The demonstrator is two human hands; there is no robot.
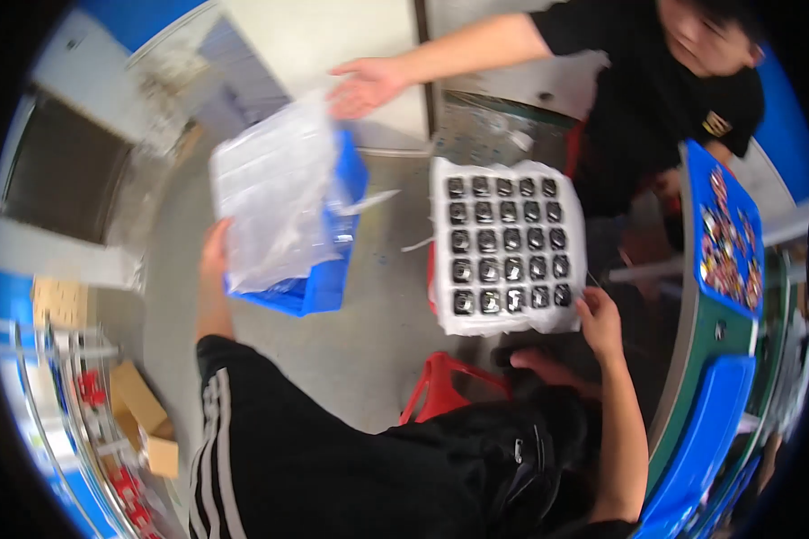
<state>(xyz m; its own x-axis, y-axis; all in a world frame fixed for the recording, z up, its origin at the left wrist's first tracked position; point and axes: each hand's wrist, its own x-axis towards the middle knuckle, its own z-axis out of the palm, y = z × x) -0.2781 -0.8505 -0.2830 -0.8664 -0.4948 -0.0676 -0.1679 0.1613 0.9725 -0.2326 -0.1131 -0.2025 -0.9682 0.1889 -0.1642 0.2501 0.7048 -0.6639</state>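
My left hand (214, 256) grips the edge of a clear plastic blister sheet (274, 202) that lies over a blue bin (319, 283); whether the hand also holds the bin I cannot tell. My right hand (600, 322) pinches the near right corner of a white tray (509, 314) filled with rows of several small dark parts (505, 244). A co-worker in a black shirt reaches an open hand (364, 85) toward the far edge of the clear sheet, apart from it.
A red stool (440, 386) stands below the white tray, with another hand (541, 364) beside it. On the right, a green bench (692, 377) carries a blue tray of small colourful parts (730, 242). Cardboard boxes (139, 409) sit at lower left on the grey floor.
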